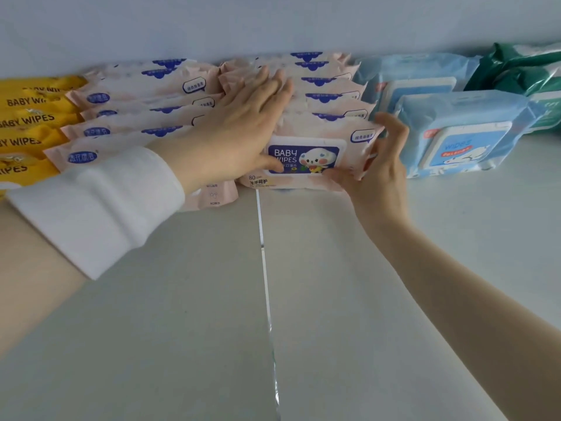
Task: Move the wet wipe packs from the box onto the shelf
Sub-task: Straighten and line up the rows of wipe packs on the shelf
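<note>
Head view, step: we're seating the front pink pack (312,156) upright on the shelf (303,284), at the head of its row. Placement looks nearly done.
Left hand (243,123): flat, fingers straight over the tops of the pink row (136,117), thumb against the pack's lid.
Right hand (376,171): pinching the pack's right end, fingers curled round it.
Next move: we'd release gently so the soft pack doesn't tip. The box is out of view.
Materials: soft matte pouches with rigid flip lids. The blue packs (455,138) are glossy and the green packs (516,68) crinkly. The shelf is smooth, pale and seamed.

shelf (182,299): pack rows (145,117) at back | front pack (306,159) between left hand (243,138), right hand (376,168)
</note>
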### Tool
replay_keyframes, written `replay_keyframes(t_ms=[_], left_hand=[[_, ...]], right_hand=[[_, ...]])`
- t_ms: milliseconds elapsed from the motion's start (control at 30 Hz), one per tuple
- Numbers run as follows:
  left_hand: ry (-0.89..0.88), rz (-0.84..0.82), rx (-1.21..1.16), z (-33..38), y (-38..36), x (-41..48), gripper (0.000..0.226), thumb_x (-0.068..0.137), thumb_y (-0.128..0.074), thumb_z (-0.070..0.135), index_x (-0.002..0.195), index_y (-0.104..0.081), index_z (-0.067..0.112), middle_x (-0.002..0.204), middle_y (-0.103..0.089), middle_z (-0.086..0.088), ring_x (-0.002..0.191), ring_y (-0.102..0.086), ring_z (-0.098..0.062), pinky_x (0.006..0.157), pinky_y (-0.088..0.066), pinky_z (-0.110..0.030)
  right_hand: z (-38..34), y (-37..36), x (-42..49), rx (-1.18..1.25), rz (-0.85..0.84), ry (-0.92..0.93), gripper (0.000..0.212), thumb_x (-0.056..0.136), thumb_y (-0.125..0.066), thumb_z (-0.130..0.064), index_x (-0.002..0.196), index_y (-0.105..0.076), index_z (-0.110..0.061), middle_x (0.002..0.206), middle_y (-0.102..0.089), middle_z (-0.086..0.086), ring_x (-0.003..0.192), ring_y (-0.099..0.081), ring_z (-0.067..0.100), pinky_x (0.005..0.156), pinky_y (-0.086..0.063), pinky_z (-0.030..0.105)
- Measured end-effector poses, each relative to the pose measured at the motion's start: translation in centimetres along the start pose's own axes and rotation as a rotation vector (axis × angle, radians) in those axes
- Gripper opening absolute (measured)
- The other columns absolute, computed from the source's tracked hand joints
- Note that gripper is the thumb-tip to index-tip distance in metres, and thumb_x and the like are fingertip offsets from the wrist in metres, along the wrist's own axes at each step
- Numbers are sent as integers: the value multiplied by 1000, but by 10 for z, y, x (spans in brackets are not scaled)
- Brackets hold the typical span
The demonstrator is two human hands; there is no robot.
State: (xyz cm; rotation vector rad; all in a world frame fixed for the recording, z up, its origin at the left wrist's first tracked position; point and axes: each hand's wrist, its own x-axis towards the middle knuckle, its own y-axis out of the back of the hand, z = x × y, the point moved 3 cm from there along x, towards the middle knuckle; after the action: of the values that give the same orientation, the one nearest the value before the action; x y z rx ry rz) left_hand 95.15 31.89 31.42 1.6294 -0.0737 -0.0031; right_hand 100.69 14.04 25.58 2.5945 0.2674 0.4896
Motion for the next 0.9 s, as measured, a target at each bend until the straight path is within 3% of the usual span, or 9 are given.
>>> replay_keyframes(t_ms=[133, 233, 333, 467, 633, 767, 900], left_hand=[[40, -42, -36, -1, 4, -3, 116, 68, -48, 68, 148, 9, 8, 158, 13, -13, 146, 12, -24, 117, 4, -37], [66, -27, -1, -4, 3, 0, 115, 69, -49, 67, 148, 7, 5, 157, 11, -17, 146, 10, -26, 117, 3, -36], [75, 13, 30, -6, -2, 3, 109, 75, -56, 57, 148, 6, 4, 157, 8, -18, 146, 7, -26, 114, 6, -35], [83, -33, 37, -4, 0, 3, 110, 75, -51, 62, 148, 9, 6, 157, 11, -16, 146, 9, -26, 112, 7, -35], [96, -120, 75, -7, 9, -6, 124, 56, -23, 83, 148, 11, 8, 157, 15, -13, 145, 15, -24, 117, 5, -40], [99, -103, 51, -12, 4, -5, 105, 77, -41, 64, 148, 8, 4, 157, 12, -14, 146, 12, -22, 116, 6, -34], [103, -116, 38, -10, 6, -5, 106, 78, -44, 64, 148, 11, 6, 157, 16, -12, 145, 14, -22, 116, 6, -36]], right_hand=[[5, 7, -3, 0, 21, -35, 92, 65, -82, -25, 139, -27, -18, 127, -49, 3, 105, -53, 17, 83, -42, 22], [7, 1, 0, -123, 25, -54, 67, 69, -79, -28, 121, -45, -4, 121, -47, 9, 107, -50, 26, 81, -37, 25], [6, -9, 6, -176, 31, -63, 55, 75, -74, -28, 114, -48, 0, 121, -51, 13, 109, -48, 31, 83, -35, 30], [2, -6, 8, -170, 4, -72, 54, 74, -75, -31, 114, -51, -2, 119, -56, 11, 109, -51, 30, 83, -38, 32], [-1, 8, 10, -123, -86, -107, 59, 65, -81, -38, 107, -58, -3, 108, -66, 9, 96, -59, 27, 83, -48, 39], [-4, -4, 17, -116, -47, -182, 51, 66, -81, -35, 100, -61, -3, 101, -67, 12, 78, -49, 21, 67, -40, 31], [-10, 0, 18, -230, -130, -224, 52, 68, -77, -43, 100, -62, -5, 98, -65, 10, 78, -47, 21, 66, -38, 30]])
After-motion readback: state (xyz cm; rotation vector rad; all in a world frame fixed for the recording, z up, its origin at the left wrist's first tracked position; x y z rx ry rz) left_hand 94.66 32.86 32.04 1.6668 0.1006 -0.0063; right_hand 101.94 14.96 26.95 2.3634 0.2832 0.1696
